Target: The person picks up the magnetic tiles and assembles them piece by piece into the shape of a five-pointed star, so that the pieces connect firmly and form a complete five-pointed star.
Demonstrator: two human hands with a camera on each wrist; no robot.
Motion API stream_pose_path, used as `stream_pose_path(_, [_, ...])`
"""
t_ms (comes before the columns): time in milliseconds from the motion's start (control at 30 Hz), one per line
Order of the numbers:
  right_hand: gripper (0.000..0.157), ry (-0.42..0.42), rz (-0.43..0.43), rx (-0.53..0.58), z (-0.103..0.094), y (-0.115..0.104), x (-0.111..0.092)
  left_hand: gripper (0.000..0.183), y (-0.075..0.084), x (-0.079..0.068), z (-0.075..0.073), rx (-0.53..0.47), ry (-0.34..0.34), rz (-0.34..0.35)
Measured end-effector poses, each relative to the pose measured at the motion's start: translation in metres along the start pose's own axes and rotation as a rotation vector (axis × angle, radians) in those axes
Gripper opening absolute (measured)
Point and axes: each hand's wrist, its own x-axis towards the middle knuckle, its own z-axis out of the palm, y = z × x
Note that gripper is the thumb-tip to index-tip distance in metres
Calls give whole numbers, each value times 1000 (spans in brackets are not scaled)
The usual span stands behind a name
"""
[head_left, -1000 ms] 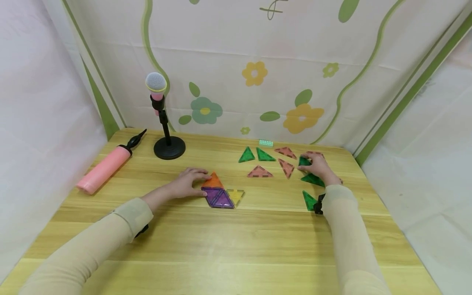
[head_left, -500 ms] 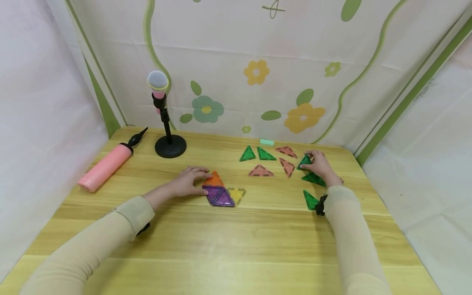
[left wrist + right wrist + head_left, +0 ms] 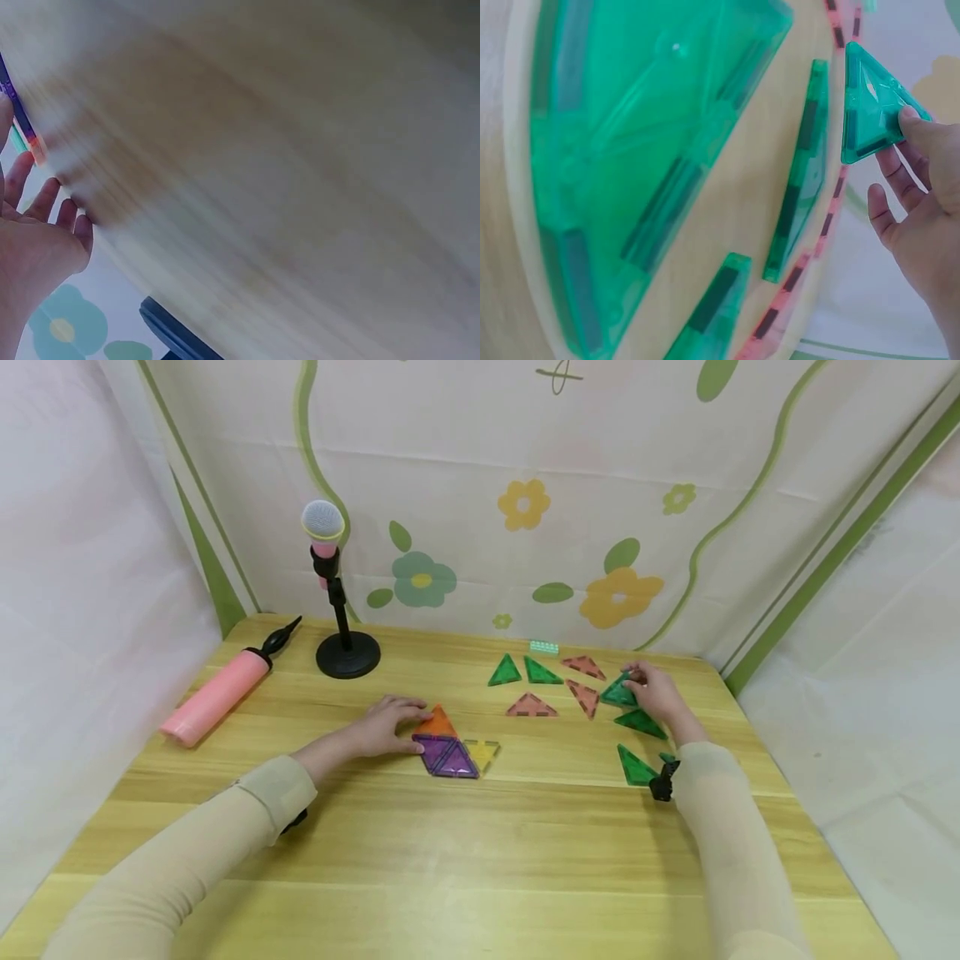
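Note:
My right hand (image 3: 660, 695) pinches a green triangular magnetic tile (image 3: 618, 692) by one corner, thumb over its face. In the right wrist view, this green tile (image 3: 868, 112) is tilted up above the table. My left hand (image 3: 381, 729) rests at the left side of a joined group, with fingertips at the orange tile (image 3: 437, 722) and the thumb at a purple tile (image 3: 432, 752). A second purple tile (image 3: 456, 762) and a yellow one (image 3: 481, 755) continue that group to the right. In the left wrist view, my left hand (image 3: 37, 244) has loosely bent fingers.
Green triangles (image 3: 637, 766) lie near my right wrist, others farther back. Several red triangles (image 3: 531, 705) lie between the hands. A light green block (image 3: 543, 647) is by the backdrop. A toy microphone on a stand (image 3: 348, 655) and a pink hand pump (image 3: 217, 697) stand left.
The green tile in my right hand has shifted slightly left and turned its face into view, and the right wrist has moved right. The left hand stays at the orange and purple tiles.

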Motion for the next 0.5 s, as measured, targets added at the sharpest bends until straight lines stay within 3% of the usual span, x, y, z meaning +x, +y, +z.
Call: stream_pose_path(500, [32,71,-42,31,-3,-52,1,62,-1,0,2,35,-13,-4])
